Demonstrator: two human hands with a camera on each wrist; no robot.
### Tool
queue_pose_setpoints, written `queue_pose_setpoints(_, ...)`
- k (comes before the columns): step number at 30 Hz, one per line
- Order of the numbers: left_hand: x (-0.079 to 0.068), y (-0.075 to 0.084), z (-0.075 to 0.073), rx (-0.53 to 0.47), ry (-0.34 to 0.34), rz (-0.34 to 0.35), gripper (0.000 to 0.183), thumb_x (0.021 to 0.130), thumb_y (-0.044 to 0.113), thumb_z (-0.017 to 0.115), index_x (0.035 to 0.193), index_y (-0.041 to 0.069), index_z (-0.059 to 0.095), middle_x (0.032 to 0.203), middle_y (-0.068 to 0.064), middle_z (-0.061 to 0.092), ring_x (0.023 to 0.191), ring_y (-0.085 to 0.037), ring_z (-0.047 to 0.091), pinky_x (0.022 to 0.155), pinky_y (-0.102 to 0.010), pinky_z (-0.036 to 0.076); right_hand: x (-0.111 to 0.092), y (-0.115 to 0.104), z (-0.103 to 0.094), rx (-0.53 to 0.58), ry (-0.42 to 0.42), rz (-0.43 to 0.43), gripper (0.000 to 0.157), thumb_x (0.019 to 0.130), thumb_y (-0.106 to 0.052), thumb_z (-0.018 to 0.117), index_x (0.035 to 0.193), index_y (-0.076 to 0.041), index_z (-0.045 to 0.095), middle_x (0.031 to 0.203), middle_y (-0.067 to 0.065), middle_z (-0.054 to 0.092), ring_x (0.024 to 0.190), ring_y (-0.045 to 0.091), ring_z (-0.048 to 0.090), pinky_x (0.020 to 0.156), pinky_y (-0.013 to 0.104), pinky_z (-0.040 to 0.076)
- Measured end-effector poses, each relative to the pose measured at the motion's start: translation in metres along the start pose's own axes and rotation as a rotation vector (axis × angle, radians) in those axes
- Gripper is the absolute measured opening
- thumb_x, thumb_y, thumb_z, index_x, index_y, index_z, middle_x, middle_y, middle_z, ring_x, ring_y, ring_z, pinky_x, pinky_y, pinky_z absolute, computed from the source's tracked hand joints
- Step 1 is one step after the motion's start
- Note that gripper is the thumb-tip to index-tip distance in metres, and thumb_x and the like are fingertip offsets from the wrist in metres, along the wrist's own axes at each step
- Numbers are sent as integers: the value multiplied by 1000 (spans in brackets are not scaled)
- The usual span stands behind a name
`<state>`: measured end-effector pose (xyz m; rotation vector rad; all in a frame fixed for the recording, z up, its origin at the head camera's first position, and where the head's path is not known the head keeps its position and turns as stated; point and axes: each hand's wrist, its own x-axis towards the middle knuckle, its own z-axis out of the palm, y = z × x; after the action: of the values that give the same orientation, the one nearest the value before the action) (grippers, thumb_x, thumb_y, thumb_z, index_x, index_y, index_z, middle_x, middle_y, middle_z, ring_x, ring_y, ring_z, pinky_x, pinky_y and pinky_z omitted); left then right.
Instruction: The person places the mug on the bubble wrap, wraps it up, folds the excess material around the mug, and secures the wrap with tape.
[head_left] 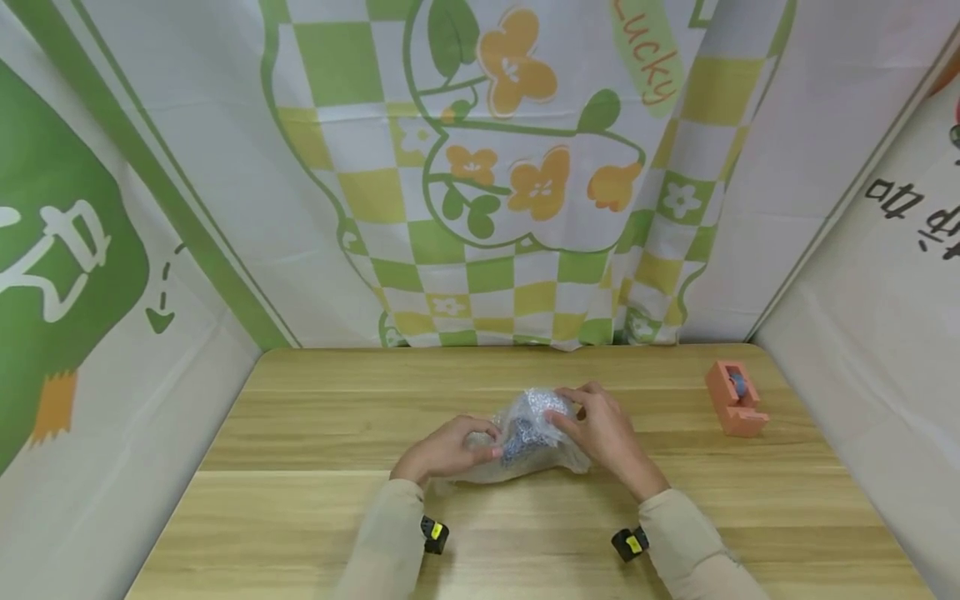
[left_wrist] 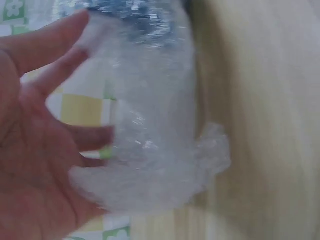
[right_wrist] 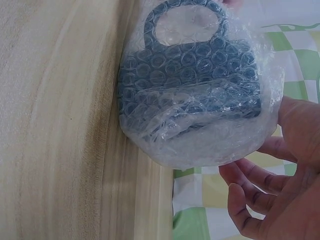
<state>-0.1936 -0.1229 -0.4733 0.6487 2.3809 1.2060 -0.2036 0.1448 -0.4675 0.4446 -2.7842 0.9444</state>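
Observation:
A dark blue mug (right_wrist: pixel 185 80) with a loop handle lies wrapped in clear bubble wrap (head_left: pixel 543 404) at the middle of the table. My left hand (head_left: pixel 450 450) is at the wrap's left side, its thumb and index finger pinching the film near the mug. A loose end of bubble wrap (left_wrist: pixel 150 165) trails past the left palm. On the other side, my right hand (head_left: pixel 603 429) grips the wrapped mug between thumb and fingers. In the right wrist view, the curled fingers (right_wrist: pixel 255 185) sit at the rounded end of the wrap. The mug's far side is hidden.
A coral-pink tape dispenser (head_left: pixel 735 400) with a roll of tape stands at the table's right rear. Printed cloth (head_left: pixel 517 283) hangs along the back edge of the wooden table (head_left: pixel 322 408), and more cloth walls enclose both sides.

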Motion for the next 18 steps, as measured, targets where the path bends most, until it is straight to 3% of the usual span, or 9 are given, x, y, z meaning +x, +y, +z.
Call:
queue_pose_setpoints(2,-1,3,-3,-1,-51,-44,30,101,27,64,123,8,70,138,-19,59,134,-44,47,109,-63,37,0,0,0,4,-2,3,43,88,-28,81,122,-3,73,101,13,65,77,20,62,61,31,52)
queue_pose_setpoints(4,-3,5,-5,-16,-83,-118,37,102,34,61,129,9,69,145,-21,52,140,-45,39,110,-65,33,0,-1,0,7,-5,8,43,88,-29,81,122,-4,73,102,13,65,78,20,62,61,31,52)
queue_pose_setpoints(8,-3,11,-7,-59,-79,-224,40,105,38,55,126,10,72,146,-23,49,146,-48,22,112,-70,24,-1,-1,-1,0,-5,14,43,88,-29,81,122,-4,73,102,13,65,77,20,62,60,31,51)
queue_pose_setpoints(12,2,16,0,-68,22,-221,29,103,26,59,113,4,77,134,-23,59,139,-48,37,111,-67,30,-1,-2,-1,-9,-3,8,43,87,-29,81,121,-4,73,100,13,65,77,21,63,60,31,51)
queue_pose_setpoints(16,8,21,9,-20,175,-244,16,92,19,74,96,5,79,121,-20,67,119,-41,57,102,-59,44,0,-1,-2,-14,-7,10,42,88,-29,81,121,-4,73,100,12,65,77,21,63,60,31,51)
queue_pose_setpoints(18,10,25,12,8,255,-278,15,85,19,81,89,6,76,116,-19,66,113,-39,58,97,-58,47,0,-1,-2,-15,-9,14,42,88,-29,81,121,-5,74,101,12,65,78,21,63,60,31,51)
